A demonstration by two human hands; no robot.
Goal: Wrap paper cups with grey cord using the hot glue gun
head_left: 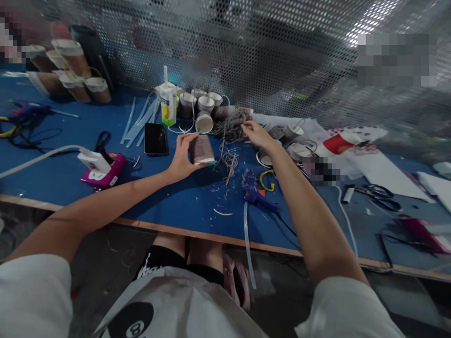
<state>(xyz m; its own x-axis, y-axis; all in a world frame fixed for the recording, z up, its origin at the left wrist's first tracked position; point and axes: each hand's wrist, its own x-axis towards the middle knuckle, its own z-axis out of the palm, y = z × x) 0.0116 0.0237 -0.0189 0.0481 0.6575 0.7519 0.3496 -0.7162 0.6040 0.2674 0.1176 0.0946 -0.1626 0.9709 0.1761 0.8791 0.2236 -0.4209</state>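
My left hand point(183, 158) is closed round a paper cup point(202, 149) wound with brown cord, tilted on its side above the blue table. The fingers span it from rim to base. My right hand point(259, 135) reaches to a tangled heap of grey-brown cord point(234, 126), its fingertips pinched at the heap's right edge. A strand runs from the heap down towards the cup. Beyond the held cup lies another cup point(204, 123) with its round end facing me. A blue glue gun point(259, 197) with a long clear glue stick lies between my forearms.
A drink carton point(168, 104) with a straw stands before several cups. A black phone point(155, 139) and a magenta power strip point(104, 171) are at left. Scissors point(378, 195) and white sheets point(387, 173) lie at right. A perforated metal screen point(246, 61) borders the table's back.
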